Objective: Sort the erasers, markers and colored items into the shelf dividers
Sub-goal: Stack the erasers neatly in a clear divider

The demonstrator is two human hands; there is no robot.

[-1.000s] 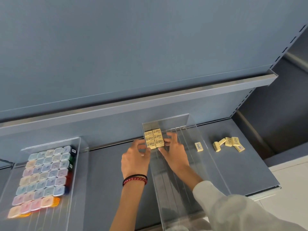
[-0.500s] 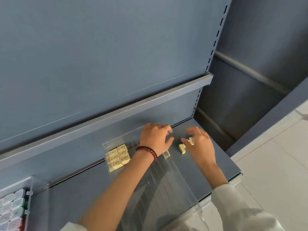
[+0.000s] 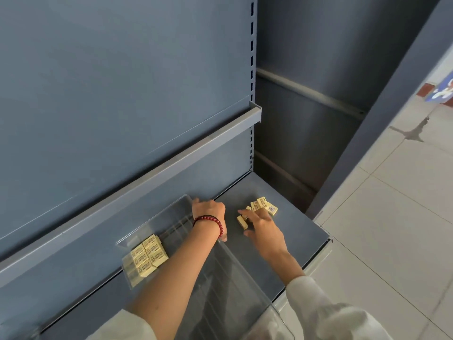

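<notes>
A block of several cream erasers [image 3: 149,256] sits at the far left corner of a clear divider tray [image 3: 228,273] on the grey-blue shelf [image 3: 296,231]. Several loose cream erasers [image 3: 266,207] lie on the shelf to the right of the tray, and one more eraser [image 3: 241,222] lies a little nearer. My right hand [image 3: 263,229] reaches over them with spread fingers, its fingertips touching the pile. My left hand [image 3: 208,213], with a red bead bracelet at the wrist, lies palm down over the tray's far right corner. Its fingers are hidden.
A grey rail of the upper shelf [image 3: 147,180] runs across above the tray. The shelf ends at a slotted upright [image 3: 251,143] and a darker bay on the right. Pale floor tiles [image 3: 392,217] lie beyond the shelf's front right edge.
Both hands left the eraser block in the tray and moved right. The right hand has reached the loose erasers. The view swung right, so the box of coloured items is out of view.
</notes>
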